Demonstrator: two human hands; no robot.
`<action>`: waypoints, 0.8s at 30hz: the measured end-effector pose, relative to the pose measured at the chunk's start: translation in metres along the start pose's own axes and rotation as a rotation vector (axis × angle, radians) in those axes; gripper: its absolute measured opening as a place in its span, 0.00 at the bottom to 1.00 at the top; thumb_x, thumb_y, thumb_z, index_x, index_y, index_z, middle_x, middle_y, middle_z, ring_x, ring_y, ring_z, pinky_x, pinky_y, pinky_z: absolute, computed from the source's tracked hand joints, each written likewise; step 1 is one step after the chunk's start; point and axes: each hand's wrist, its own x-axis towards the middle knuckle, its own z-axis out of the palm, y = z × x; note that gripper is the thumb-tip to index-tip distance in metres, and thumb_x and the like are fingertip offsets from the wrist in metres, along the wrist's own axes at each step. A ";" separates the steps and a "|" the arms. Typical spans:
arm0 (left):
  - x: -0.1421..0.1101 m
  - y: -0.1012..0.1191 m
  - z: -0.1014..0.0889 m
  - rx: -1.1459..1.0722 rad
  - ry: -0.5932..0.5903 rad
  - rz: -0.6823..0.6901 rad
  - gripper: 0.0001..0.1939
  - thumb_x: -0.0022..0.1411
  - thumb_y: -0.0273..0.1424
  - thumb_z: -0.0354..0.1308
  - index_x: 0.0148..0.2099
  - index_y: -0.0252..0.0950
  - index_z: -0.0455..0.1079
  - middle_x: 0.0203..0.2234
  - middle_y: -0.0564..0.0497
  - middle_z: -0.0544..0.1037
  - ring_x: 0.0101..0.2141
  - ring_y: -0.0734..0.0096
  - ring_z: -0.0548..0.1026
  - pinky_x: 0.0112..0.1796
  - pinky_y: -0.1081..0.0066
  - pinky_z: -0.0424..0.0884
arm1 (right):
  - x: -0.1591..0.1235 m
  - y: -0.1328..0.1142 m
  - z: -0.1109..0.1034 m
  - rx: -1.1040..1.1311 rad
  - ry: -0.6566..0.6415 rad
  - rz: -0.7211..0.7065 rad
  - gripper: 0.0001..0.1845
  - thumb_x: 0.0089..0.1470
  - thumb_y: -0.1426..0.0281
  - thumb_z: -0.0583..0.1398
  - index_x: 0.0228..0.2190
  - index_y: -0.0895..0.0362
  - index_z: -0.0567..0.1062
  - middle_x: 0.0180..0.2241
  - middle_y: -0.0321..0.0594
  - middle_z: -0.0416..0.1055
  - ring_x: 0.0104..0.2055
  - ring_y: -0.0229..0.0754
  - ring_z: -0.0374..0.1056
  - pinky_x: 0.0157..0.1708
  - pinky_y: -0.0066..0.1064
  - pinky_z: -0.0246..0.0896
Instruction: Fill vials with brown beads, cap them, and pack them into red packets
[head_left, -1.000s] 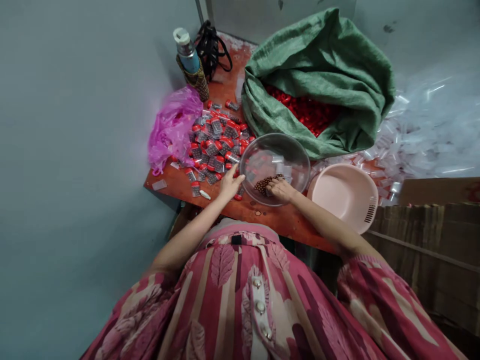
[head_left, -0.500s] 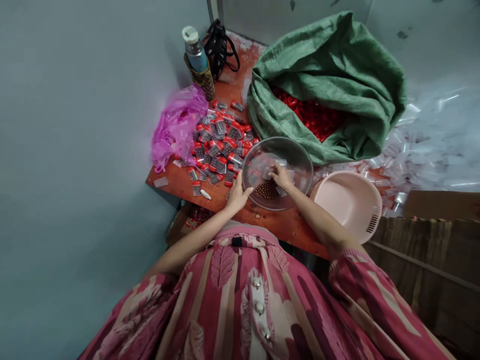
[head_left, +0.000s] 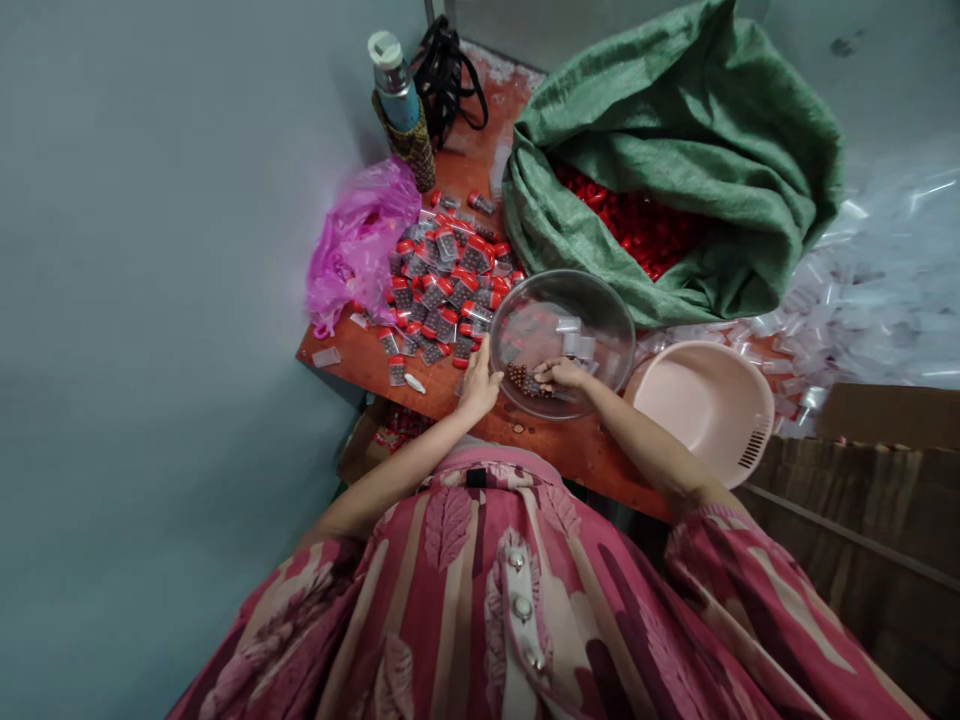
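Clear round bowl [head_left: 562, 340] at the near edge of the orange-painted wooden counter [head_left: 360, 365]. Left hand [head_left: 480, 380]: grip open, laid against the bowl's rim. Right hand [head_left: 562, 375]: grip half-curled inside the bowl over small brown beads [head_left: 521, 378], near clear plastic tubes [head_left: 574, 345]; cannot tell whether it has hold of any. Red-capped vials [head_left: 442, 290] heaped at 10 o'clock from the bowl; green woven sack [head_left: 675, 130] of red caps [head_left: 637, 225] at 1 o'clock; pale pink plastic basin [head_left: 701, 410] at 4 o'clock.
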 end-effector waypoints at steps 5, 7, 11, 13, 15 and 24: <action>0.003 0.020 -0.008 0.182 -0.018 0.316 0.30 0.59 0.24 0.47 0.63 0.32 0.47 0.61 0.38 0.52 0.61 0.58 0.48 0.58 0.56 0.50 | -0.025 -0.019 -0.014 0.241 -0.111 0.037 0.02 0.44 0.78 0.60 0.25 0.61 0.72 0.18 0.36 0.71 0.15 0.29 0.64 0.16 0.18 0.62; 0.008 0.029 -0.009 0.179 -0.114 0.471 0.27 0.60 0.24 0.45 0.62 0.33 0.51 0.61 0.40 0.54 0.62 0.61 0.47 0.59 0.55 0.48 | -0.041 -0.030 -0.016 0.314 -0.136 0.020 0.04 0.46 0.77 0.59 0.28 0.61 0.73 0.18 0.35 0.71 0.16 0.29 0.65 0.17 0.16 0.63; 0.020 0.046 -0.004 -0.020 -0.279 0.507 0.17 0.62 0.30 0.47 0.53 0.35 0.64 0.52 0.43 0.69 0.57 0.63 0.61 0.55 0.59 0.58 | -0.074 -0.049 -0.012 0.402 -0.170 -0.048 0.05 0.49 0.73 0.59 0.30 0.60 0.74 0.21 0.38 0.74 0.19 0.30 0.68 0.19 0.17 0.64; 0.026 0.053 -0.001 -0.126 -0.287 0.394 0.15 0.62 0.33 0.48 0.48 0.36 0.68 0.44 0.46 0.75 0.48 0.65 0.70 0.50 0.63 0.64 | -0.089 -0.056 -0.009 0.408 -0.169 -0.108 0.08 0.49 0.68 0.61 0.29 0.61 0.74 0.24 0.41 0.75 0.20 0.31 0.69 0.19 0.18 0.64; 0.030 0.058 0.002 -0.227 -0.276 0.275 0.15 0.60 0.36 0.50 0.46 0.36 0.69 0.40 0.48 0.77 0.42 0.67 0.74 0.45 0.65 0.69 | -0.100 -0.060 -0.010 0.386 -0.111 -0.212 0.12 0.46 0.63 0.63 0.29 0.61 0.74 0.25 0.41 0.76 0.21 0.31 0.69 0.19 0.18 0.64; 0.044 0.078 -0.006 -0.410 -0.296 0.324 0.15 0.58 0.35 0.53 0.46 0.35 0.69 0.42 0.46 0.74 0.41 0.67 0.74 0.42 0.65 0.71 | -0.116 -0.063 -0.046 0.208 0.243 -0.449 0.18 0.40 0.59 0.65 0.31 0.59 0.74 0.26 0.38 0.75 0.24 0.33 0.68 0.23 0.24 0.63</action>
